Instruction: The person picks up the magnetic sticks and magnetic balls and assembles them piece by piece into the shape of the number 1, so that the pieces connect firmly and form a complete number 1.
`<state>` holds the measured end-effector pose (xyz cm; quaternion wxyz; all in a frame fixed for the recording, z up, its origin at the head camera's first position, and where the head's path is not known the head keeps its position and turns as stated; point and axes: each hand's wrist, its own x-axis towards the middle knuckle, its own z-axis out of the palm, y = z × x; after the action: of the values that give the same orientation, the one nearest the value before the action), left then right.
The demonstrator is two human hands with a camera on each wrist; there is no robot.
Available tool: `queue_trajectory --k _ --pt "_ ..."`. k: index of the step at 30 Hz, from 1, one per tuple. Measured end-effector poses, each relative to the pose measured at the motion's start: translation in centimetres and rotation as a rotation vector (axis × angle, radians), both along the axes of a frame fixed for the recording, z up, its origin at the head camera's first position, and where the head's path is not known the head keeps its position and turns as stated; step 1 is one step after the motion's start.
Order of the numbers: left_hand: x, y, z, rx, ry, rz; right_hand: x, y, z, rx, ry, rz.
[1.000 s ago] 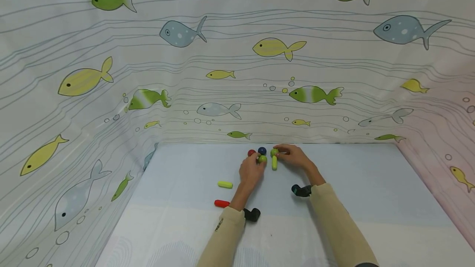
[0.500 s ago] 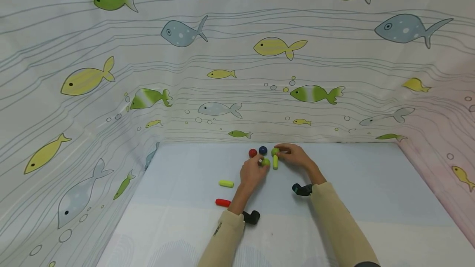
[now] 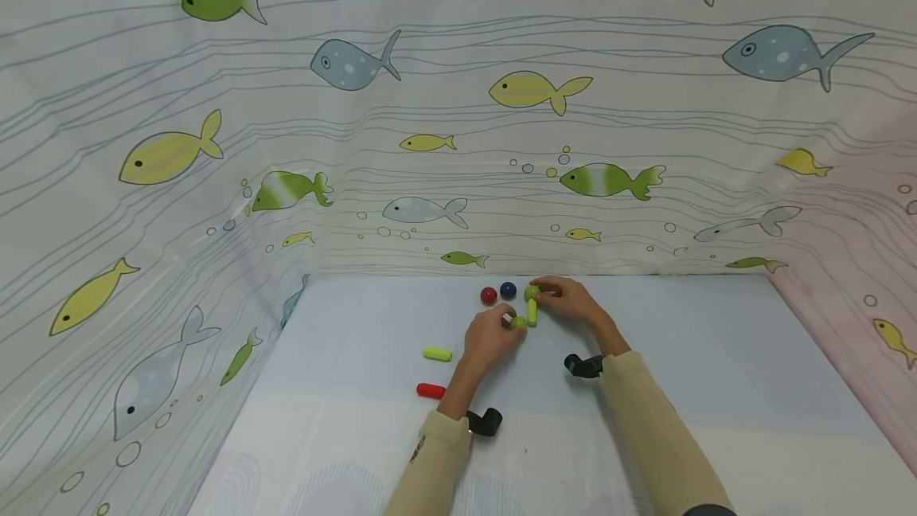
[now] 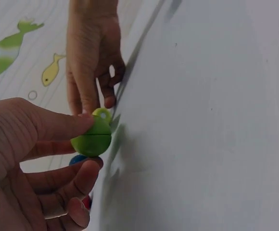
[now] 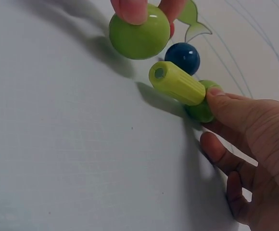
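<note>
Cloth (image 3: 458, 14) printed with fish rises behind the white table (image 3: 731, 357). Two beige sleeves (image 3: 648, 432) reach forward over it. The right hand (image 3: 571, 301) pinches one green ball (image 3: 531, 292), a lime stick (image 3: 532, 314) jutting from it toward the person; the left hand (image 3: 490, 337) pinches another green ball (image 3: 519, 323), just beside that stick. Leftward lie a second lime stick (image 3: 438, 354) and a red stick (image 3: 431, 391). Beyond the left hand sit a red ball (image 3: 489, 295) and a blue ball (image 3: 508, 290), near each other.

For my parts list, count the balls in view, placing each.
4: a red ball and a blue ball toward the far end of the table; a green ball pinched by the left hand; a second green ball held by the right hand. No others show.
</note>
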<state>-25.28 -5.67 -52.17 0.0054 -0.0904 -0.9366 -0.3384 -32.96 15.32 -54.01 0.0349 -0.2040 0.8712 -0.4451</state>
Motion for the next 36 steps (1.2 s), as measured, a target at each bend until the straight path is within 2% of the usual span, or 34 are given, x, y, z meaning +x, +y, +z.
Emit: queue_trajectory --k 5,13,23,31,36 --pt "0.0 0.2 -0.2 0.01 -0.017 -0.031 0.0 -0.1 0.0 -0.002 0.018 0.004" --pt "0.1 0.6 -0.5 0.005 -0.036 -0.039 -0.1 0.0 -0.3 0.011 0.011 -0.001" --pt "0.2 1.2 -0.8 0.006 0.02 -0.048 -0.1 0.0 -0.4 0.038 0.003 -0.029" --pt "0.6 1.8 -1.0 0.011 0.042 -0.008 -0.2 0.0 -0.4 0.049 -0.005 -0.074" --pt "0.5 2.0 -1.1 0.012 0.025 0.002 -0.2 -0.1 -0.4 0.039 -0.005 -0.075"
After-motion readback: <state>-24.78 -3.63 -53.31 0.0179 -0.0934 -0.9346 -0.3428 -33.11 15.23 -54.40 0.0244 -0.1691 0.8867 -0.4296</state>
